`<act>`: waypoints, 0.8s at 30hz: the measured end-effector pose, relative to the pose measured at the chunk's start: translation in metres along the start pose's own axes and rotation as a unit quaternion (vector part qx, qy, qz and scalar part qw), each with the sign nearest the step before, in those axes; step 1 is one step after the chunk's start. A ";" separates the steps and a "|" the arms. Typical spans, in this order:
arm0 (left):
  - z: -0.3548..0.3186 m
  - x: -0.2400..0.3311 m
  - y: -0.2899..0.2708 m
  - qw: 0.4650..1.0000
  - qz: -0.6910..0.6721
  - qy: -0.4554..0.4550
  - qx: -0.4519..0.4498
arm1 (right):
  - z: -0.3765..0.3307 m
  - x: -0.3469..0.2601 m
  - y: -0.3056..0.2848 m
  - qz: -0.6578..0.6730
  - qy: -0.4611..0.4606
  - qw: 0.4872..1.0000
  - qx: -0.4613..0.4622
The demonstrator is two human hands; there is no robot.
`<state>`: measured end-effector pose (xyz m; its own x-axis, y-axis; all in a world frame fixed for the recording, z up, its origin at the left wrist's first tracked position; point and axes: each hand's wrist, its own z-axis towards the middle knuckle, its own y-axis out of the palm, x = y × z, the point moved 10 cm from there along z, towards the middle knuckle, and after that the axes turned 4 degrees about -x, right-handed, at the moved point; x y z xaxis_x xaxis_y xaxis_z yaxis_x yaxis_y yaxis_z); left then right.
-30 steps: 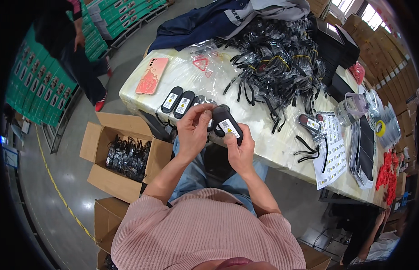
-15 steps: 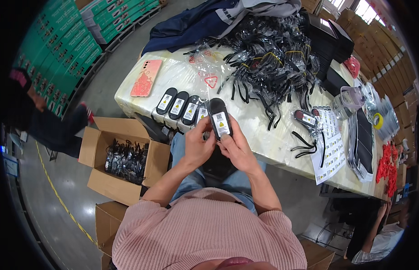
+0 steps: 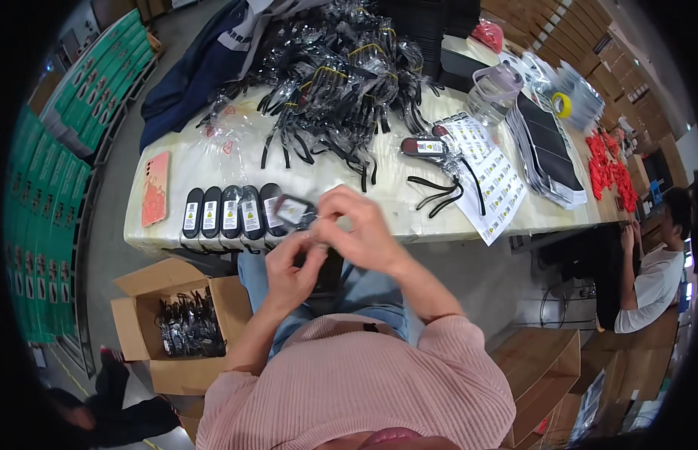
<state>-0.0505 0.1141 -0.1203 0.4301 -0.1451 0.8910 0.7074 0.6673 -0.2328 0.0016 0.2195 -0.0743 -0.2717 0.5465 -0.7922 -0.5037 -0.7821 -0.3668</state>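
A black rounded handheld device point(image 3: 294, 211) with a white label, apparently in clear plastic, is tilted just over the table's near edge. My left hand point(image 3: 290, 268) and my right hand point(image 3: 358, 229) are both closed, fingertips pinched together at its near right end. Motion blur hides exactly what each fingertip grips. Left of it, a row of similar labelled black devices point(image 3: 230, 213) lies along the near edge, several side by side. The device closest to my hands point(image 3: 271, 204) is partly covered by the tilted one.
Bagged black devices with straps point(image 3: 334, 82) are heaped mid-table. A pink phone point(image 3: 155, 189) lies left; label sheets point(image 3: 493, 191) and a loose bagged device point(image 3: 424, 147) lie right. An open carton point(image 3: 131, 330) holds more bagged devices. Another person point(image 3: 653, 274) sits at right.
The black device that I held upright is now in the row, which has one more. A different, tilted, wrapped device is between my hands. My view has shifted right.
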 end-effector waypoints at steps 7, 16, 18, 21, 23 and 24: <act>0.003 -0.008 -0.032 0.995 0.084 0.047 0.013 | -0.005 0.023 -0.170 0.006 0.082 0.981 0.174; 0.016 -0.030 -0.132 0.949 0.268 -0.002 0.166 | -0.041 0.050 -0.178 -0.498 0.078 0.828 0.245; 0.039 -0.032 -0.140 0.916 0.364 -0.020 0.166 | -0.030 0.009 -0.133 -0.543 -0.051 0.789 0.285; 0.071 -0.044 -0.144 0.862 0.486 -0.052 0.134 | 0.001 0.015 -0.045 -0.352 -0.024 0.926 0.136; 0.090 -0.062 -0.137 0.828 0.549 -0.082 0.074 | 0.017 0.017 0.020 -0.378 -0.052 0.924 0.019; 0.094 -0.069 -0.139 0.827 0.552 -0.082 0.073 | 0.024 0.024 0.046 -0.384 -0.023 0.923 -0.022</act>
<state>-0.2311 0.1000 -0.1130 0.6783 0.7039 0.2110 -0.1462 0.4107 -0.9000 -0.0478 0.2035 -0.0982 0.1154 0.9560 -0.2697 -0.5285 -0.1708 -0.8316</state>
